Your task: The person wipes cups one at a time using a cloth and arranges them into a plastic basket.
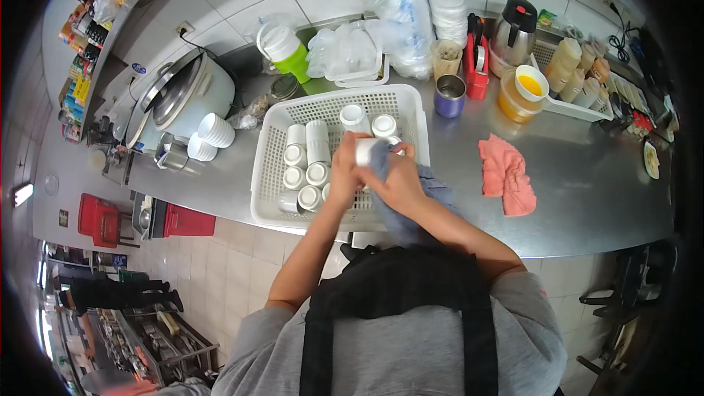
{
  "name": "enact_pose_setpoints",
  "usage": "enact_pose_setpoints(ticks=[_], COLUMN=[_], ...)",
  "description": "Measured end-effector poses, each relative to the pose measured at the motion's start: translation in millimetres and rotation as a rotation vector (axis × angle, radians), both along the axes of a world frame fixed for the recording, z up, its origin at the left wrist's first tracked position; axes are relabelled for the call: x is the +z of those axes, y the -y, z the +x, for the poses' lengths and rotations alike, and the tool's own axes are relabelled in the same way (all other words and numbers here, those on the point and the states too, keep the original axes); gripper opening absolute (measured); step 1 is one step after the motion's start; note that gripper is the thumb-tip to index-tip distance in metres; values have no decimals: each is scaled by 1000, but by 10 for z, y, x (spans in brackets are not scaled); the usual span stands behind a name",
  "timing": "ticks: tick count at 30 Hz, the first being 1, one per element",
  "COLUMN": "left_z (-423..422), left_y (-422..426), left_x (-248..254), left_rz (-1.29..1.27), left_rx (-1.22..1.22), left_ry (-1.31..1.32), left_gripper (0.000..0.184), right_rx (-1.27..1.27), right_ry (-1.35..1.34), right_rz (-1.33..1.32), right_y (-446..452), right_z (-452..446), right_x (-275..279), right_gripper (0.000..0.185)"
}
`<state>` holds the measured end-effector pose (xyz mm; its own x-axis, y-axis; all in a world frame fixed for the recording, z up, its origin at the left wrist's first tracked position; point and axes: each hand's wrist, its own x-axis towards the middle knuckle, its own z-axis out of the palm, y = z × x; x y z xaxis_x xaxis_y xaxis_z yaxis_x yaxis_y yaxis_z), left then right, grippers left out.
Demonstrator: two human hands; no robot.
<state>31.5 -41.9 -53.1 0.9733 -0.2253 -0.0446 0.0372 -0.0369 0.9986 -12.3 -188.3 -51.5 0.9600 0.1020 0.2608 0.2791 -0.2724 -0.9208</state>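
Observation:
Above a white plastic basket (pixel 261 169), my left hand (pixel 346 169) is closed around a white cup (pixel 364 151). My right hand (pixel 398 180) grips a blue-grey cloth (pixel 435 192) and presses part of it against the cup; the rest hangs down over the basket's right side. Inside the basket, several white cups stand or lie close together, among them a cup (pixel 295 155) near my left hand and another cup (pixel 384 125) behind my hands. The fingertips are partly hidden by the cloth and cup.
A pink cloth (pixel 507 176) lies on the steel counter (pixel 579 183) to the right. Behind it are a purple mug (pixel 449 95), an orange-filled container (pixel 519 103) and a thermos (pixel 514 26). Stacked white bowls (pixel 215 130) and a large cooker (pixel 209 88) stand left. A person (pixel 117 295) is at lower left.

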Motion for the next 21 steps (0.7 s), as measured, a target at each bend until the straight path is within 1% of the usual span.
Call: enact_pose_setpoints(ticks=[1,2,4,6,7,8,9,10,11,12,13,14,15,16,17,18,20,21], left_z=[-27,-57,-294,-307,-265,-231,-274,-309,-316,-355,-318,-303,-252,-230,-284,-278,-271,-224], left_y=[-16,-31,34,142,194,215,211,213,236,280,339,224,12,-65,49,48,13,-39], left_x=[-7,-10,47,9,-86,-184,-193,-197,-193,-123,-22,-34,-42,55,90,118,133,144], left_rz=[-54,-99,5,226,392,554,423,320,214,110,57,-126,-306,-481,-457,-403,-299,-269], left_rx=[-36,-58,-7,104,192,279,243,249,249,248,369,201,29,-149,-33,-74,-145,-189], left_ry=[-183,-367,-249,245,674,1106,964,780,601,414,400,37,-322,-679,-744,-679,-558,-428], left_gripper=[45,45,49,50,50,50,44,47,51,54,56,55,56,58,58,58,59,54], right_rx=[75,11,-132,-317,-183,-238,-292,-351,-372,-381,-383,-376,-242,-135,-26,87,-18,-70], right_ry=[166,254,426,126,-272,-266,-259,-251,-304,-12,275,561,601,669,735,798,802,804], right_rz=[-333,-338,-353,207,504,442,378,316,318,161,3,-158,-242,-350,-459,-565,-489,-450], right_y=[74,83,102,-4,31,-3,-60,-116,-135,-122,-113,-103,-17,108,239,354,552,618], right_z=[-38,-27,-4,124,141,142,135,122,87,64,29,3,46,64,79,92,106,106], right_x=[-7,-38,-95,-189,-50,-50,-37,-5,44,33,16,-1,-104,-124,-141,-163,-217,-243], right_gripper=[47,47,47,50,55,53,52,51,46,42,39,35,25,24,23,23,18,16])
